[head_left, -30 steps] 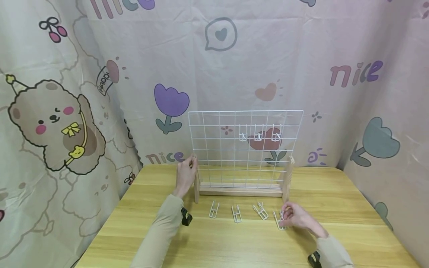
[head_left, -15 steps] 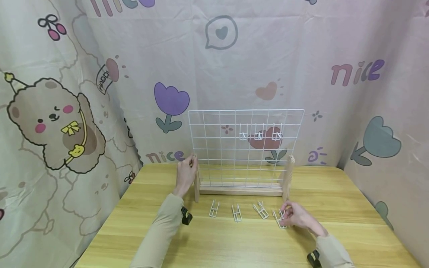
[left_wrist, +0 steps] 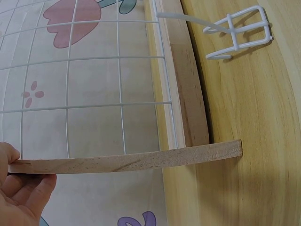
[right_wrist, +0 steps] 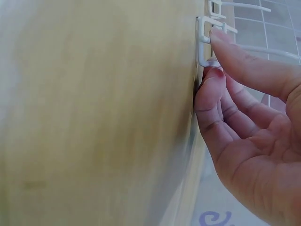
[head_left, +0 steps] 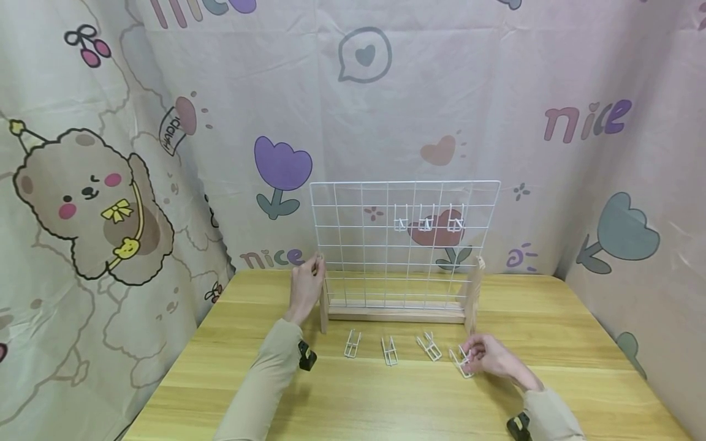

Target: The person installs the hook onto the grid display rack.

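Note:
A white wire grid panel stands upright in a light wooden frame on the table. My left hand grips the top of the frame's left post between thumb and fingers. At the front right, my right hand pinches a white wire hook with thumb and forefinger, low over the tabletop. Whether that hook still touches the wood cannot be told. Three similar hooks hang on the grid's upper right, among them a middle hook.
Three more loose hooks lie in a row before the frame: a left hook, a centre hook and a right hook. The wooden table meets a patterned curtain behind and at the sides.
The hook in my right hand has turned slightly, and the fingers have shifted a little on it. My left hand has stayed on the post.

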Tool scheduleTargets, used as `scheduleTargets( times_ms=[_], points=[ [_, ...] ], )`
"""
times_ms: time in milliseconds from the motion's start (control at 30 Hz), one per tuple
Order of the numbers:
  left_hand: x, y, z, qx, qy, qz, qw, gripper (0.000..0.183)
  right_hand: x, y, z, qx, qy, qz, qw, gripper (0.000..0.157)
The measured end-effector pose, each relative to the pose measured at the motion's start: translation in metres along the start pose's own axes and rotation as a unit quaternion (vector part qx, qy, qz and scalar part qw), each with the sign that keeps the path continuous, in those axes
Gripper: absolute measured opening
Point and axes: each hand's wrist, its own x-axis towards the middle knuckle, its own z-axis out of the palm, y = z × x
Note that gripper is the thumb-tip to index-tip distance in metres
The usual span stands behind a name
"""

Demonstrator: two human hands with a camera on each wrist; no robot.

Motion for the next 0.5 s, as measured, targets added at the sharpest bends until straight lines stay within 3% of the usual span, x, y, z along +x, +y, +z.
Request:
scheduleTargets(
  times_ms=[500],
  points=[
    [0.0005, -0.0013, 0.0014, 0.0, 0.005, 0.004, 1.0, 0.023, 0.0011, 0.0003, -0.0015, -0.005, -0.018, 0.004, 1.0, 0.019]
  ],
)
